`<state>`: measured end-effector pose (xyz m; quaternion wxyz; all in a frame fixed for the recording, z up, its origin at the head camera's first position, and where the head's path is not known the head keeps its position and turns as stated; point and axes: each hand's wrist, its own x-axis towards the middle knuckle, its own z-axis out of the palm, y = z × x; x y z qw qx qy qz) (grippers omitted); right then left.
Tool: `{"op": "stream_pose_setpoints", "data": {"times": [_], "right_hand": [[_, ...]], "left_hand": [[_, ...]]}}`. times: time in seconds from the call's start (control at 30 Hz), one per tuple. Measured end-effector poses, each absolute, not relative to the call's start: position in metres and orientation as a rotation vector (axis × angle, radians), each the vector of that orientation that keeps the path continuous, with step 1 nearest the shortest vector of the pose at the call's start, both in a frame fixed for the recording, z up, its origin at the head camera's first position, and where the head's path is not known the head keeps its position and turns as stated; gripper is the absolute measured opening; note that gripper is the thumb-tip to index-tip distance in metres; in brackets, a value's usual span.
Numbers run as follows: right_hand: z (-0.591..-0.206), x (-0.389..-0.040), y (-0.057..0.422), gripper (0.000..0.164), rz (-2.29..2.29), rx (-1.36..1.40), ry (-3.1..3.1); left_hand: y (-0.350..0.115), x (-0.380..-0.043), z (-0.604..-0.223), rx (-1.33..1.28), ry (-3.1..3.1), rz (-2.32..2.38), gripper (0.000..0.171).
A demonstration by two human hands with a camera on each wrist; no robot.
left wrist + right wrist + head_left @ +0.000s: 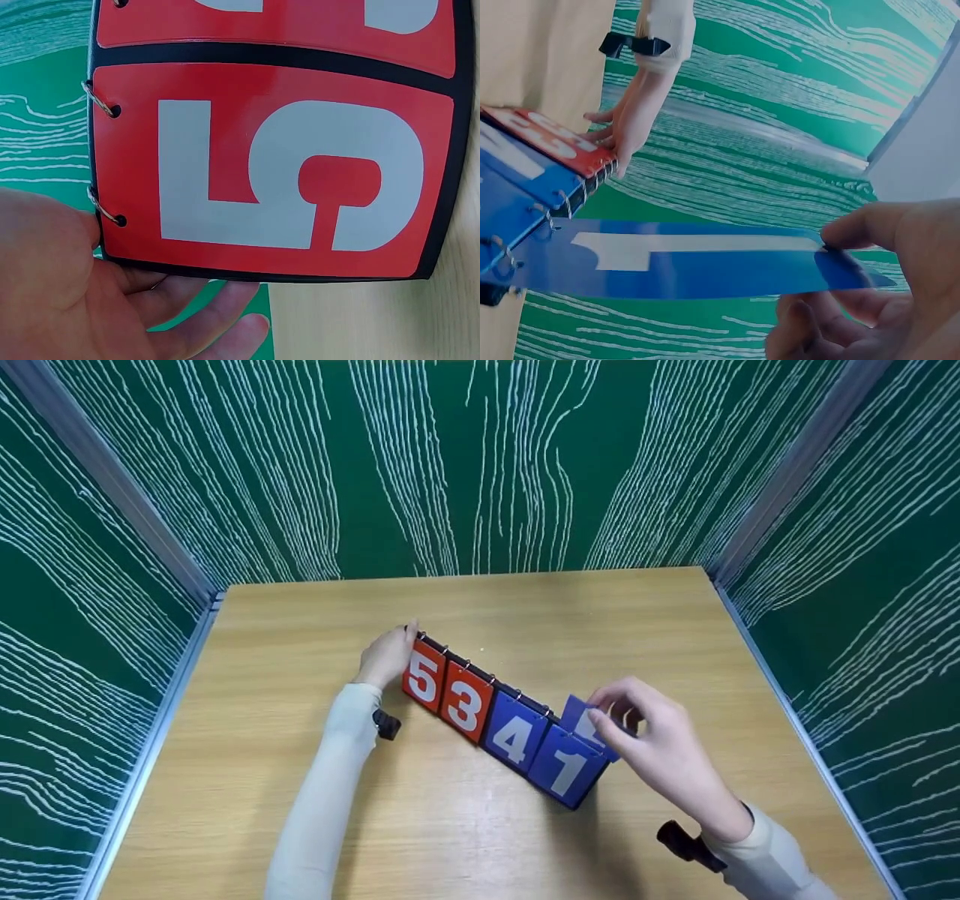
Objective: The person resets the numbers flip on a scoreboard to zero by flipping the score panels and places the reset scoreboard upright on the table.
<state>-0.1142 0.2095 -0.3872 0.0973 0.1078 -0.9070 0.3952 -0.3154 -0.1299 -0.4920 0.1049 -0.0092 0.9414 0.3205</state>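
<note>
A flip scoreboard [486, 739] stands slantwise on the table, showing red cards 5 [337, 180] and 3 [465, 701] and blue cards 4 [514, 735] and 1 [568, 766]. My left hand [388, 656] holds the board's upper corner beside the 5, with fingers [202, 315] reaching behind its edge. At the other end, my right hand [656, 742] pinches a blue card [697, 259] between thumb and fingers. That card is raised above the top edge, still on its rings, and bends near the fingertips. My hand covers part of its white digit in the head view.
The wooden table [315, 615] is enclosed by green panels [450, 472] with white wavy lines. Metal rails [150, 720] run along its sides. Black straps [686, 844] sit at both wrists.
</note>
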Motion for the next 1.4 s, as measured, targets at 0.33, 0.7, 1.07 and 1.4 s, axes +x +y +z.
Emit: {"op": "stream_pose_setpoints", "data": {"times": [0.33, 0.7, 1.07, 1.4], "right_hand": [[-0.387, -0.100, 0.198, 0.011, 1.184, 0.480, -2.789], [-0.395, -0.095, 0.194, 0.011, 1.154, 0.687, -3.009], [-0.409, -0.095, 0.191, 0.015, 1.101, 0.810, -3.163], [-0.443, -0.102, 0.183, 0.012, 0.920, 0.909, -3.116]], "left_hand": [[-0.130, -0.315, -0.492, -0.008, 2.802, 0.904, 0.067], [-0.130, -0.313, -0.488, 0.016, 2.813, 0.893, 0.066], [-0.129, -0.313, -0.489, -0.018, 2.776, 0.919, 0.069], [-0.129, -0.314, -0.488, -0.002, 2.800, 0.907, 0.067]]}}
